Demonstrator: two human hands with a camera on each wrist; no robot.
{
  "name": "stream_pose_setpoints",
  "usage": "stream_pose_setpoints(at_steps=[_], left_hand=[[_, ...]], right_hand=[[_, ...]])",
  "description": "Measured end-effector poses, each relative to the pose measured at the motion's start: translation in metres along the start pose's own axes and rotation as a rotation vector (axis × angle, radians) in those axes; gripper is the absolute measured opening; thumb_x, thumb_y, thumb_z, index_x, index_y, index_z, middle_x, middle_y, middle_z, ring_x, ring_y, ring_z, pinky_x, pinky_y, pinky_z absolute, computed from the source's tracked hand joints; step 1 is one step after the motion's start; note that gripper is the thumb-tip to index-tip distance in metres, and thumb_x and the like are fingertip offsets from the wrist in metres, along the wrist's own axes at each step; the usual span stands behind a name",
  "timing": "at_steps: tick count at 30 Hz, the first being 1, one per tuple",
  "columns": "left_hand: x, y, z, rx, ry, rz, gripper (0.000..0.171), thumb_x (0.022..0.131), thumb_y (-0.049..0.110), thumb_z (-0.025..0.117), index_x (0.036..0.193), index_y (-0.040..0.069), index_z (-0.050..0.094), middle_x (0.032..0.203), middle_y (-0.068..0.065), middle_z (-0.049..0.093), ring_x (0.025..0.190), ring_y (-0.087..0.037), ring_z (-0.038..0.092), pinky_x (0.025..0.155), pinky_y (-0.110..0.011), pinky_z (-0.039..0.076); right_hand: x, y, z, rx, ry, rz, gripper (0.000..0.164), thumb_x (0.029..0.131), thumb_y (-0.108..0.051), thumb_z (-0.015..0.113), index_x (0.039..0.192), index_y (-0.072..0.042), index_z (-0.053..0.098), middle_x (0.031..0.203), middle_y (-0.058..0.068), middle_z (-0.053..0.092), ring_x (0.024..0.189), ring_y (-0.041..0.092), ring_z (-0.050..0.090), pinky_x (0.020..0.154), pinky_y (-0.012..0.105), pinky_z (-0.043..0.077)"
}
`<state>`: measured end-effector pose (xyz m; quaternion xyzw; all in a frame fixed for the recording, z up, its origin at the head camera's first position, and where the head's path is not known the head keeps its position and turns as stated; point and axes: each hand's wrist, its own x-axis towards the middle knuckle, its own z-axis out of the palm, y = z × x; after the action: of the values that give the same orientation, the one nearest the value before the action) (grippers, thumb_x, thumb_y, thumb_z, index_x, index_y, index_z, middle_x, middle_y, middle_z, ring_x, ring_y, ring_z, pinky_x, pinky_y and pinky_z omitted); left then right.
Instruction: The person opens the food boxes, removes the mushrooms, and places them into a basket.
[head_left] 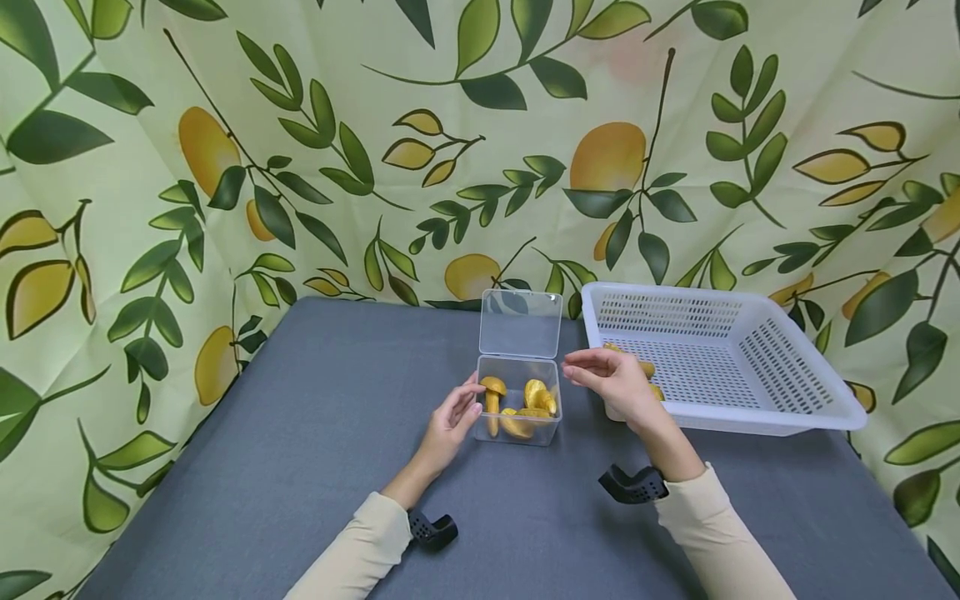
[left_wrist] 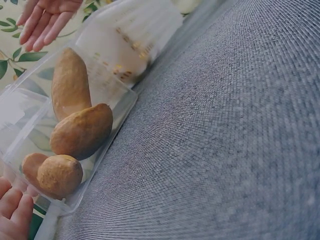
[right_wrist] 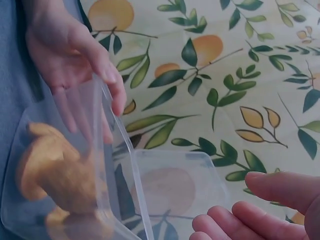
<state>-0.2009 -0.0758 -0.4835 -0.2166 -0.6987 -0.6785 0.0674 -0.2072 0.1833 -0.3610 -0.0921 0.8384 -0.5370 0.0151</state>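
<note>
A clear plastic box (head_left: 517, 435) stands on the table with its hinged lid (head_left: 521, 323) raised at the back. Inside lie several yellow-brown mushrooms (head_left: 492, 390), also seen through the wall as mushrooms (left_wrist: 82, 131) in the left wrist view. My left hand (head_left: 448, 421) rests against the box's left side, fingers fairly straight along the wall and thumb by the front corner. To the right of the box, my right hand (head_left: 617, 382) hovers between box and basket. Its fingers (right_wrist: 227, 222) are loosely bent, thumb apart from them, and nothing is held.
A white perforated basket (head_left: 765, 421) stands right of the box, with a few mushrooms (head_left: 647, 367) at its left end, partly hidden behind my right hand. The grey-blue table (head_left: 337, 400) meets a leaf-and-fruit patterned cloth (head_left: 420, 242) at the back.
</note>
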Motion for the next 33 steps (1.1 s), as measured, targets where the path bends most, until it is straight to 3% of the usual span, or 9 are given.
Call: stream_pose_setpoints(at_steps=[6,8,13,15,21,28,33], left_hand=[[0.0,0.001,0.0,0.003,-0.002,-0.01,0.03,0.098,0.003,0.05,0.124,-0.012,0.05,0.152,-0.031,0.033,0.14,-0.045,0.034,0.117,-0.039,0.033],[0.0,0.001,0.0,0.003,-0.003,-0.006,0.03,0.098,0.003,0.05,0.124,-0.012,0.049,0.152,-0.031,0.033,0.14,-0.045,0.033,0.117,-0.036,0.034],[0.0,0.001,0.0,0.0,-0.005,-0.006,0.03,0.098,0.003,0.05,0.124,-0.013,0.049,0.152,-0.031,0.033,0.141,-0.044,0.034,0.114,-0.014,0.035],[0.0,0.001,0.0,-0.002,-0.006,-0.008,0.03,0.098,0.003,0.05,0.124,-0.013,0.049,0.152,-0.031,0.033,0.141,-0.044,0.034,0.112,-0.01,0.034],[-0.002,0.001,0.0,-0.009,-0.008,-0.016,0.031,0.098,0.004,0.05,0.124,-0.013,0.049,0.152,-0.032,0.031,0.141,-0.044,0.032,0.113,-0.012,0.034],[-0.002,0.001,0.0,-0.002,-0.006,-0.024,0.031,0.098,0.004,0.049,0.124,-0.012,0.049,0.151,-0.033,0.031,0.141,-0.045,0.032,0.118,-0.035,0.034],[-0.001,0.0,0.0,-0.007,-0.01,-0.009,0.03,0.098,0.005,0.049,0.124,-0.012,0.05,0.151,-0.034,0.032,0.139,-0.048,0.032,0.113,-0.012,0.035]], right_hand=[[0.003,0.001,0.012,0.001,-0.027,0.016,0.034,0.09,-0.014,0.067,0.115,0.007,0.064,0.114,0.026,0.069,0.081,-0.01,0.064,0.08,0.014,0.056],[0.004,0.001,0.016,0.003,-0.034,0.019,0.033,0.09,-0.014,0.067,0.115,0.007,0.064,0.114,0.026,0.069,0.081,-0.009,0.065,0.08,0.013,0.055],[0.008,0.0,0.025,0.019,-0.058,0.004,0.035,0.089,-0.013,0.068,0.115,0.01,0.063,0.11,0.026,0.07,0.083,0.0,0.069,0.077,0.014,0.054],[0.011,0.0,0.029,0.027,-0.07,-0.003,0.035,0.089,-0.012,0.068,0.115,0.01,0.063,0.11,0.027,0.07,0.083,0.002,0.069,0.077,0.016,0.056],[0.02,0.003,0.039,0.017,-0.088,-0.013,0.033,0.088,-0.012,0.069,0.113,0.009,0.065,0.109,0.026,0.071,0.082,0.001,0.067,0.074,0.016,0.056],[0.029,0.005,0.053,-0.029,-0.082,-0.01,0.028,0.086,-0.01,0.07,0.108,0.007,0.068,0.105,0.025,0.072,0.087,0.022,0.073,0.073,0.028,0.061],[0.035,0.007,0.061,-0.065,-0.103,-0.046,0.027,0.086,-0.01,0.071,0.107,0.008,0.068,0.101,0.025,0.073,0.087,0.026,0.073,0.073,0.029,0.061]])
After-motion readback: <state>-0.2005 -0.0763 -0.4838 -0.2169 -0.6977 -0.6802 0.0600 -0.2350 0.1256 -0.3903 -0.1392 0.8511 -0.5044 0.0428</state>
